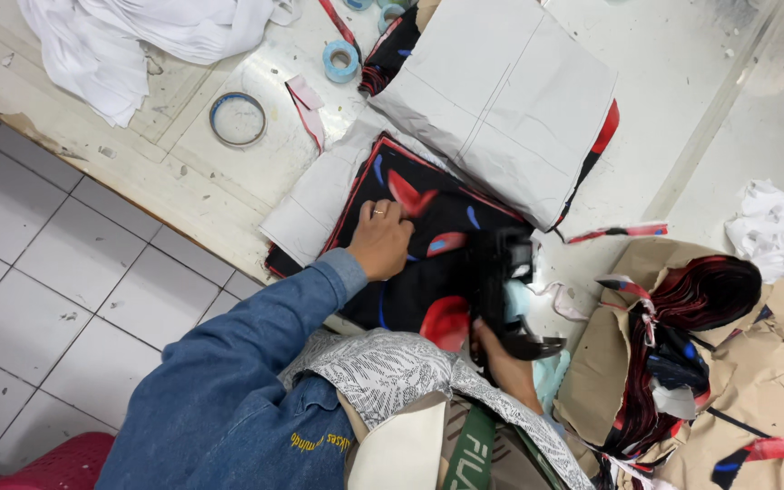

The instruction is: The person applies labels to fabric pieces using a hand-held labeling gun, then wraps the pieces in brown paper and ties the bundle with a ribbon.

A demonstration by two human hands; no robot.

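Head view, looking down on a pale worktable (229,181) that runs across the upper half of the frame; tiled floor at lower left.

Left hand (380,240), frame centre: fingers curled, knuckles down, pressing on a stack of black fabric pieces (428,245) printed with red and blue shapes. A ring shows on one finger. Denim sleeve (256,363) leads down to lower left.

Right hand (501,358), lower centre: closed around a black tool (505,281) resting at the right edge of the same stack; kind of tool cannot be told.

The stack lies at the table's near edge, frame centre, partly under a grey paper pattern (501,91) at upper centre.

Around it: white cloth (120,36) at upper left, a ring of tape (238,118) and a blue tape roll (341,60) left of the pattern, brown paper with bundled fabric (682,354) at lower right, crumpled white cloth (769,231) at right.
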